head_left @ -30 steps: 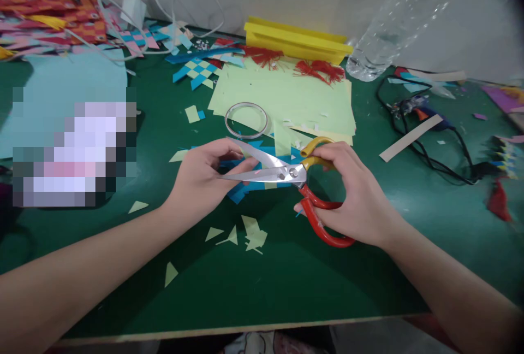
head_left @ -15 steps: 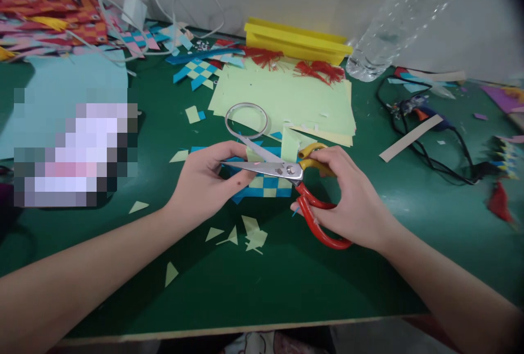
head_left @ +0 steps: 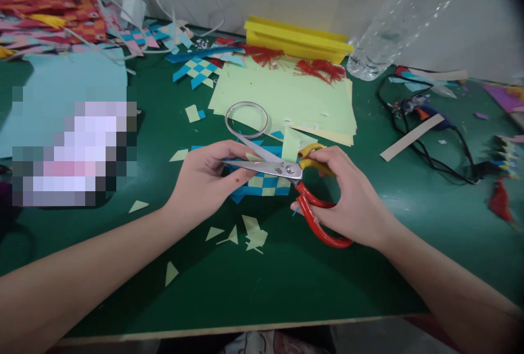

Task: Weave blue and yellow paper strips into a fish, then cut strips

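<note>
My right hand (head_left: 352, 195) grips a pair of scissors (head_left: 282, 169) by a yellow and a red handle. The blades are parted and point left over a woven paper piece (head_left: 262, 183) in blue and pale green checks. Thumb and fingers of my left hand (head_left: 208, 176) pinch the left part of this weave, hiding some of it. A pale green paper tip (head_left: 252, 157) shows between the blades. From the weave's upper right side a pale green strip (head_left: 290, 145) stands up. Paper scraps (head_left: 254, 234) lie on the green table in front.
Behind the weave are a tape ring (head_left: 246, 104) and stacked pale green sheets (head_left: 282, 89) with red tassels (head_left: 319, 71). A plastic bottle (head_left: 393, 31) leans by the wall. A black-corded tool (head_left: 436, 119) lies right; a pixelated phone-like object (head_left: 73, 157) lies left.
The pale green tip between the blades now looks shorter and more slanted. Both hands and the scissors have kept nearly the same position.
</note>
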`<state>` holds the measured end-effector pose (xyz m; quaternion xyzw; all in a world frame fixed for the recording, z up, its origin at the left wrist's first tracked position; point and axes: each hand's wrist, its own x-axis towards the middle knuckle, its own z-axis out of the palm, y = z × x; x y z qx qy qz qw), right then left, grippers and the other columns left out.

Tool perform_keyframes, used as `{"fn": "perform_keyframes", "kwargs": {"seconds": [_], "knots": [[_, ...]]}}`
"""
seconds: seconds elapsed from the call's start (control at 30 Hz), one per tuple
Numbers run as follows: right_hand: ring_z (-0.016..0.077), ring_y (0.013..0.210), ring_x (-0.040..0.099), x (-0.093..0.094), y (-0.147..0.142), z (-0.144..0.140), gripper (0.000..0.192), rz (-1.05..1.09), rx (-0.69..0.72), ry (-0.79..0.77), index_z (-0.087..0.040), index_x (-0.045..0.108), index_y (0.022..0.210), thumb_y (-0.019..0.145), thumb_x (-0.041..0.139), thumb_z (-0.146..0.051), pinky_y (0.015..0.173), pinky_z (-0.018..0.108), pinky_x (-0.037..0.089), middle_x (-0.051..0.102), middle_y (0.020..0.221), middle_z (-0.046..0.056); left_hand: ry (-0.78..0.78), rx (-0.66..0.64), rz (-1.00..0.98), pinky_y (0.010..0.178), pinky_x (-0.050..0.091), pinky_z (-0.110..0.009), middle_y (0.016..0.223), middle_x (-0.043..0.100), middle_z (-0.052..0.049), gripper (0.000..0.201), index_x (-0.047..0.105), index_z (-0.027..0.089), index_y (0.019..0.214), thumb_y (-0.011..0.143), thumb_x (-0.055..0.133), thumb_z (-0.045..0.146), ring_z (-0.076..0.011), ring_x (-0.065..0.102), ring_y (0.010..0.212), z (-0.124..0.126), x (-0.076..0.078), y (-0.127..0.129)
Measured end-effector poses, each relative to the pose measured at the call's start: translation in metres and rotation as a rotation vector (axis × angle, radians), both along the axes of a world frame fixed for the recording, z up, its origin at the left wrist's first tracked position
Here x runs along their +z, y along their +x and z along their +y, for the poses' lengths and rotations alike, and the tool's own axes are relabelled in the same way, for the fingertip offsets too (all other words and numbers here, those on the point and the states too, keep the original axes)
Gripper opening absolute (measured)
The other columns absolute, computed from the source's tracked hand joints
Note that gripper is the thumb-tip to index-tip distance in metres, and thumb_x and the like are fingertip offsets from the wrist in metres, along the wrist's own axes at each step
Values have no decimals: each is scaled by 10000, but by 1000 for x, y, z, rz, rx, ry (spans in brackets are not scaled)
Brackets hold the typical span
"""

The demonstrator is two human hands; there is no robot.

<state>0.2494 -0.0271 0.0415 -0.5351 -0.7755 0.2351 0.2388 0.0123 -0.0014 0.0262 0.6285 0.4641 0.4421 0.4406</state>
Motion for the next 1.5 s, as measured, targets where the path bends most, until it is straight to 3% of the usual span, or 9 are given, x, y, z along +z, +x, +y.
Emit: {"fn": "perform_keyframes", "kwargs": {"seconds": [0.37,0.87,1.5], "knots": [[279,1073,618,-1,0,0,639,14,-1,-30,-239,507,1195,669,812,-435,901,443,546,587,1204,96,-96,-16,-112,512,504,-188,746,716,11,77,702,211,741,741,761,260,-121,648,623,1,-4,2],[250,1077,610,-1,1,1,662,58,17,-84,-232,508,1215,654,828,-378,931,391,538,579,1225,78,-178,-127,-384,615,542,-129,773,724,17,70,747,202,748,757,808,235,-82,666,685,2,-10,3],[213,1018,595,-1,2,1,610,66,52,-84,-227,514,1194,680,809,-369,902,355,533,578,1162,61,-184,-131,-395,634,562,-155,810,737,7,87,742,199,746,748,817,245,-95,682,705,2,-11,4]]}}
